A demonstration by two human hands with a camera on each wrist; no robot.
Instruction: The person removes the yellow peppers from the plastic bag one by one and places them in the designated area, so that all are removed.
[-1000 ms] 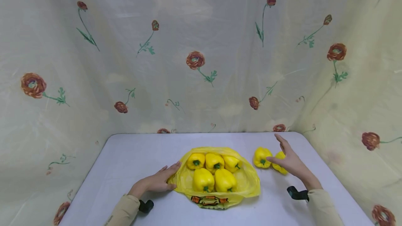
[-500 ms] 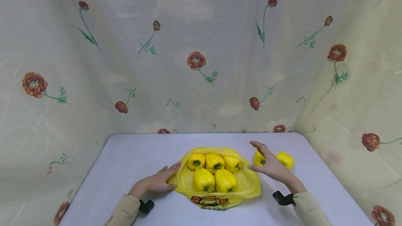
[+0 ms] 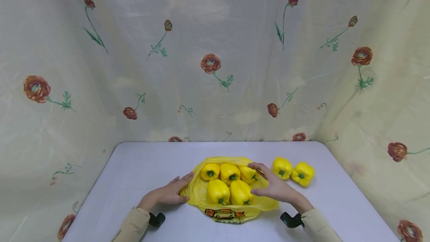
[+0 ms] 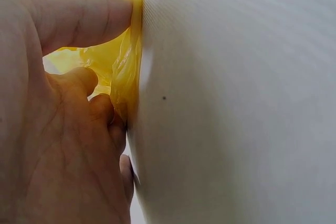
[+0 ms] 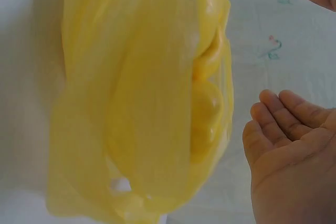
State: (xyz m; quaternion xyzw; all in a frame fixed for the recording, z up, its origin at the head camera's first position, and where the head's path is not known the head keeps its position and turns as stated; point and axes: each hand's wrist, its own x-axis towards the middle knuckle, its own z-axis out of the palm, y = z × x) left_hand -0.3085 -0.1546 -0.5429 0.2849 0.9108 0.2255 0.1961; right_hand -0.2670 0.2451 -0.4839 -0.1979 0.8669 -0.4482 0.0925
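Observation:
A yellow plastic bag (image 3: 268,204) lies on the table with its mouth spread toward me. Inside sit several yellow bell peppers (image 3: 218,192), in a back and a front row. My left hand (image 3: 168,193) rests at the bag's left edge, fingers extended; the left wrist view shows its thumb against the bag's film (image 4: 126,61). Over the right side of the opening hovers my right hand (image 3: 277,189), thumb apart from the fingers and nothing in its grasp. In the right wrist view the palm (image 5: 294,166) stands apart from the bag (image 5: 152,103).
Two more yellow bell peppers, one (image 3: 282,167) beside the other (image 3: 303,173), stand on the white table (image 3: 147,163) to the right of the bag. A floral curtain (image 3: 248,96) hangs behind the table and along both sides.
My right hand has moved left, from over the two loose peppers to over the bag's right side, holding nothing. My left hand and the bag have stayed in place.

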